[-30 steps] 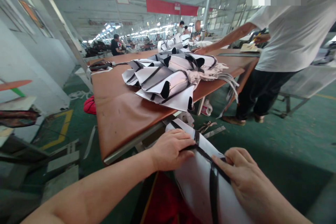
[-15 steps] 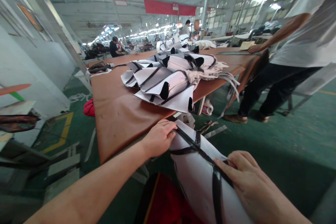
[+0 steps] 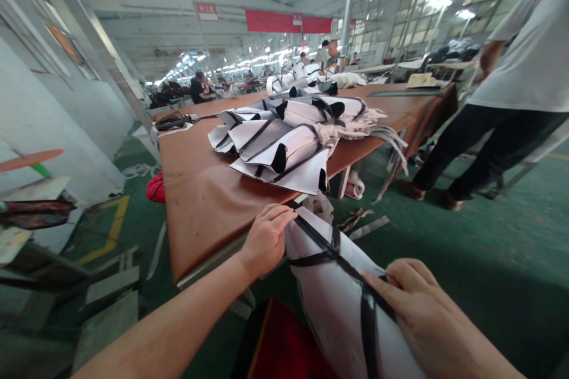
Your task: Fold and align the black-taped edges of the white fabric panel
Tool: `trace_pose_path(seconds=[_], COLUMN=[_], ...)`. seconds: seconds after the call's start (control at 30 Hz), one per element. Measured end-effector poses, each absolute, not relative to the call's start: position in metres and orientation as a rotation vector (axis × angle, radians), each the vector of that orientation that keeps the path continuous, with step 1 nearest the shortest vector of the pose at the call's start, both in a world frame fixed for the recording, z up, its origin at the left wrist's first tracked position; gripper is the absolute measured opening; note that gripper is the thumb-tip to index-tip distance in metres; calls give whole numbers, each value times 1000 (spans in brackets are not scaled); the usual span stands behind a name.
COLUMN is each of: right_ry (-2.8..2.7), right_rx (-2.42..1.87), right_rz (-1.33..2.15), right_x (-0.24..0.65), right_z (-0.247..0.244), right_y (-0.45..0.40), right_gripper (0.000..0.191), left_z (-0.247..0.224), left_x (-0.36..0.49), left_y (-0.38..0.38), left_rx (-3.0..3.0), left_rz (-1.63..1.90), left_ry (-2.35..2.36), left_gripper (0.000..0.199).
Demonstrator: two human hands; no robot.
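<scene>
A white sheet-like piece with black strips [image 3: 331, 290] hangs in front of me, below the table's near corner. My left hand [image 3: 268, 238] is closed on its upper left edge, fingers bent over the end of a long black strip. My right hand [image 3: 415, 293] pinches the right edge lower down, with the thumb lying along that same strip. The piece bulges between and below my hands, and its lower end runs out of view. On the table beyond, a pile of similar white pieces with black strips [image 3: 284, 148] lies rolled and overlapping.
The brown-covered table [image 3: 195, 207] stretches ahead, its near corner beside my left forearm. A co-worker in a grey shirt [image 3: 524, 65] stands at the right. Scraps [image 3: 368, 226] and a white bottle [image 3: 354, 185] are on the green floor. Wooden boards [image 3: 111, 287] lie at lower left.
The co-worker's arm has drawn back from the table toward the body. My view has shifted slightly. Both hands keep nearly the same hold on the white piece.
</scene>
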State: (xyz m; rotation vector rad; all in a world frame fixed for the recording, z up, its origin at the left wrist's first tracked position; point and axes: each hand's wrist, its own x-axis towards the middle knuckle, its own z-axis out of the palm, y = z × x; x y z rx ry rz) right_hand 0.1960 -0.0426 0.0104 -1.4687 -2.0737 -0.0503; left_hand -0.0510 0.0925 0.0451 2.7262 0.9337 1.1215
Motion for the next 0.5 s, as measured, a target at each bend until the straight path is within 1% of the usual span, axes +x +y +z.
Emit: trace_pose_path(seconds=[0.13, 0.3, 0.4, 0.5], right_ry=[-2081, -2049, -2027, -2035], right_rx=[-1438, -1429, -1417, -1423], right_rz=[-77, -34, -21, -14], right_x=[198, 199, 199, 201], right_z=[5, -7, -12, -13], right_y=[-40, -36, -34, -32], right_gripper=[26, 22, 22, 22], left_z=[48, 53, 61, 69], left_x=[-47, -43, -41, -45], left_y=[100, 112, 119, 125], left_rx=[2729, 2838, 2893, 2929], left_rz=[1141, 875, 727, 577], left_ry=[1039, 1055, 957, 778], left_gripper=[35, 39, 30, 29])
